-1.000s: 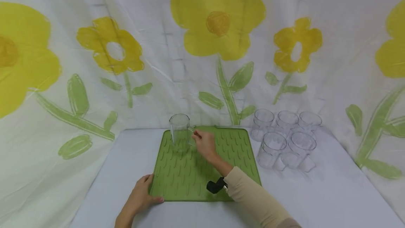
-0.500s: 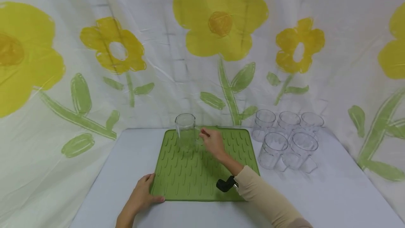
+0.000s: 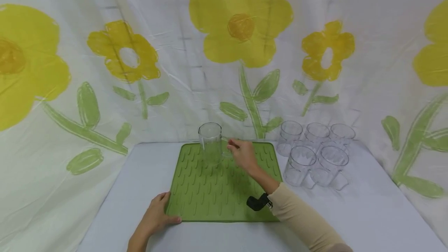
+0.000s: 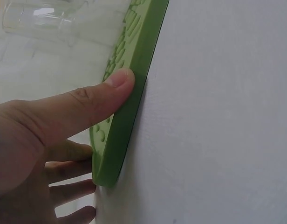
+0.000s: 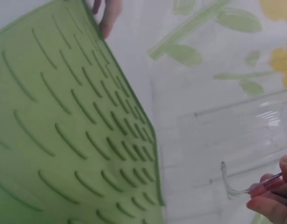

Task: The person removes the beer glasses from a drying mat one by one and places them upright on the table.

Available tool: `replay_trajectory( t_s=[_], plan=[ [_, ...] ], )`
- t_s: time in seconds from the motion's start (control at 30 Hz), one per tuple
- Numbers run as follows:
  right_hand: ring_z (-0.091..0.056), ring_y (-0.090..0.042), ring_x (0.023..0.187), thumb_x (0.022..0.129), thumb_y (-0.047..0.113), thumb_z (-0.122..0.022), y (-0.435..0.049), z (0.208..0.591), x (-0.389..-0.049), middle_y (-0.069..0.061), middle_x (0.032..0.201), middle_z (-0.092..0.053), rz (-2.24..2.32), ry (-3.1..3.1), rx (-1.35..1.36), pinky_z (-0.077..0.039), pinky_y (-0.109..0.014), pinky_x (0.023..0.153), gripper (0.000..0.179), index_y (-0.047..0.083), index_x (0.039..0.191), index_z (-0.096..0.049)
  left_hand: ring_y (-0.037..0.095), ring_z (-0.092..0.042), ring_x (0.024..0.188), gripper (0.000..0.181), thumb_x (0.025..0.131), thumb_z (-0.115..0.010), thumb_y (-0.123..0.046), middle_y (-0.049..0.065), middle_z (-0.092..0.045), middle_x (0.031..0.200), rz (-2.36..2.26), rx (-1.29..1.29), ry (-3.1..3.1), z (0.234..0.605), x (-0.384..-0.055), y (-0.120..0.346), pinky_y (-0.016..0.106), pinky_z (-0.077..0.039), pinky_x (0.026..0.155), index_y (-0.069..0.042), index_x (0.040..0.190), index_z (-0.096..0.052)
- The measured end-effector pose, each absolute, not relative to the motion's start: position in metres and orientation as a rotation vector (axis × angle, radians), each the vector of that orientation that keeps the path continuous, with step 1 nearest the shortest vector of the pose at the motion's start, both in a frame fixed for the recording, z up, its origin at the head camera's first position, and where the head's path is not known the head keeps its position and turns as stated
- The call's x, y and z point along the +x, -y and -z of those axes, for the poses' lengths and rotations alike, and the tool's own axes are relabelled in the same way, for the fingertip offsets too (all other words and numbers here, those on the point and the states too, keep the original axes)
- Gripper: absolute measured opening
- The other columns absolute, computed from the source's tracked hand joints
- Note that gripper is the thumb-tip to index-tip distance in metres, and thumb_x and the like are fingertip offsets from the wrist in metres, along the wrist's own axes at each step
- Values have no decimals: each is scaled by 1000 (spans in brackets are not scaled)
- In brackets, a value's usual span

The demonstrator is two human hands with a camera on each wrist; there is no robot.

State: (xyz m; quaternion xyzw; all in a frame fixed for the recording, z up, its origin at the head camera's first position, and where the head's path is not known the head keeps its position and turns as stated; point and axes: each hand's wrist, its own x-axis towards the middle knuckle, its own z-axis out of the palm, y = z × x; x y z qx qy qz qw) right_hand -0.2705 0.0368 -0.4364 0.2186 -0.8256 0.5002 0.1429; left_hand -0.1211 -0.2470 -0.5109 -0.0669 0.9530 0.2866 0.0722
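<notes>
A clear glass mug (image 3: 210, 143) stands upright over the back of the green ridged mat (image 3: 206, 201). My right hand (image 3: 244, 155) pinches its handle from the right. In the right wrist view a gap shows between the mug (image 5: 246, 128) and the mat (image 5: 55, 121), so it looks raised. At the mat's near left corner rests my left hand (image 3: 156, 214). In the left wrist view, the left thumb (image 4: 94, 100) lies straight against the mat's near edge, while the other fingers touch its left side.
Several more clear glass mugs stand in two rows on the white table (image 3: 378, 213), right of the mat; one front mug (image 3: 300, 166) is close to the mat's edge. A white curtain (image 3: 182, 100) with yellow flowers hangs behind. A black wrist camera mount (image 3: 258, 202) juts from the right sleeve.
My right hand and the glass mug have moved to the right and slightly up in the head view. My left hand stays at the mat's corner.
</notes>
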Motion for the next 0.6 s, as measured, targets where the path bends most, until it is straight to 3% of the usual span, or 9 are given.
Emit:
replay_trajectory(
  t_s=[0.07, 0.2, 0.47, 0.6],
  plan=[
    [-72, -29, 84, 91, 8, -66, -39, 433, -270, -19, 95, -75, -1434, 2369, 642, -58, -32, 66, 20, -5, 104, -73, 53, -36, 133, 112, 59, -91, -36, 33, -40, 144, -856, -201, -2864, 510, -121, 248, 63, -34, 110, 12, 144, -35],
    [-72, -30, 87, 91, 6, -66, -44, 426, -269, -20, 95, -74, -1450, 2345, 654, -60, -41, 72, 19, -5, 104, -73, 53, -36, 133, 112, 59, -91, -36, 33, -40, 144, -852, -193, -2868, 510, -122, 248, 63, -34, 110, 12, 144, -35],
    [-72, -31, 84, 89, 3, -67, -61, 403, -270, -23, 97, -74, -1470, 2320, 706, -59, -31, 67, 23, -9, 108, -70, 53, -36, 133, 112, 58, -91, -35, 34, -40, 144, -850, -206, -2859, 511, -122, 246, 63, -34, 110, 12, 143, -35],
    [-73, -32, 84, 88, 4, -68, -70, 391, -268, -24, 99, -73, -1437, 2321, 714, -52, -23, 58, 24, -8, 109, -71, 54, -36, 133, 112, 58, -91, -35, 34, -40, 144, -857, -207, -2860, 510, -122, 246, 63, -34, 110, 13, 143, -35]
  ],
)
